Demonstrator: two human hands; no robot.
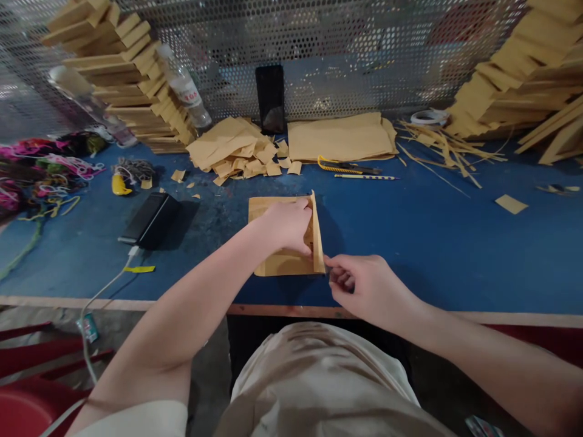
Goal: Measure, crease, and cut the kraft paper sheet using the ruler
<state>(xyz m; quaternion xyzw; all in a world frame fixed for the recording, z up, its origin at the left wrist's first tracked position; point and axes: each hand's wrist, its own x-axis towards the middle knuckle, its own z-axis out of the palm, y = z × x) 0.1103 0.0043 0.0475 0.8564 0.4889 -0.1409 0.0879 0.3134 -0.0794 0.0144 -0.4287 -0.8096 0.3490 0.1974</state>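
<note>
A brown kraft paper envelope (285,265) lies flat on the blue table, its right edge a narrow flap (317,243) standing partly upright. Across it rests my left hand (289,226), palm down, fingers spread and pressing on the paper just inside the flap. Some of its fingertips are hidden behind the flap. At the flap's near corner is my right hand (357,279). Its index fingertip touches the corner from the right, the other fingers are loosely curled, and the thumb is apart from the paper.
Kraft paper stacks stand at back left (132,85) and back right (510,85). Paper scraps (246,145), flat sheets (339,138), a yellow cutter (348,166), a pencil (367,176) and a phone (270,97) lie between. A cabled black box (150,220) sits left, near tangled yarn (45,173).
</note>
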